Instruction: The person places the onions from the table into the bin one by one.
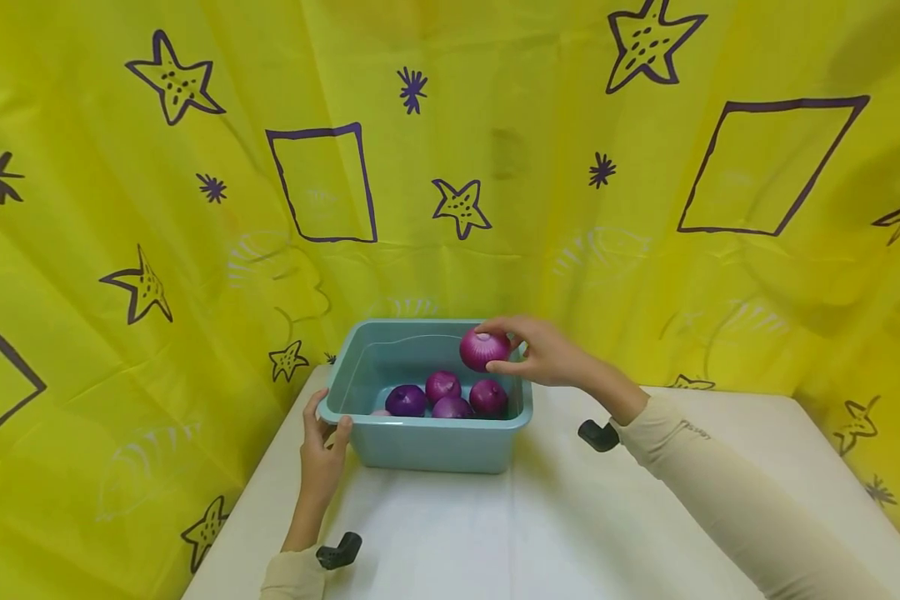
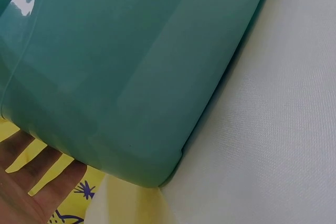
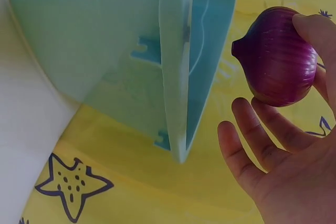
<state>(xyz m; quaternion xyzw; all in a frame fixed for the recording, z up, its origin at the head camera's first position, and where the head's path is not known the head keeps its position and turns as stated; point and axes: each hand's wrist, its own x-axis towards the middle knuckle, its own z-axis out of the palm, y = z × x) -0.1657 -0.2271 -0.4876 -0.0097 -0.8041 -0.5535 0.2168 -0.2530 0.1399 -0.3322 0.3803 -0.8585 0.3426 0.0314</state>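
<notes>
A light blue-green plastic bin (image 1: 435, 446) stands on the white table. My left hand (image 1: 322, 454) holds its front left corner, thumb on the front side and fingers along the left side; in the left wrist view those fingers lie against the bin's wall (image 2: 131, 77). Over the bin's right part, my right hand (image 1: 546, 354) pinches a red onion (image 1: 476, 351) between thumb and fingers. The right wrist view shows this onion (image 3: 275, 59) with its pointed tip turned toward the bin. Several more purple onions (image 1: 443, 386) lie on the bin's floor, some partly hidden by the front rim.
A white cloth (image 1: 450, 533) covers the table around the bin. Behind and at both sides hangs a yellow curtain (image 1: 525, 275) with dark star and frame drawings. Black camera mounts (image 1: 598, 435) sit at both wrists.
</notes>
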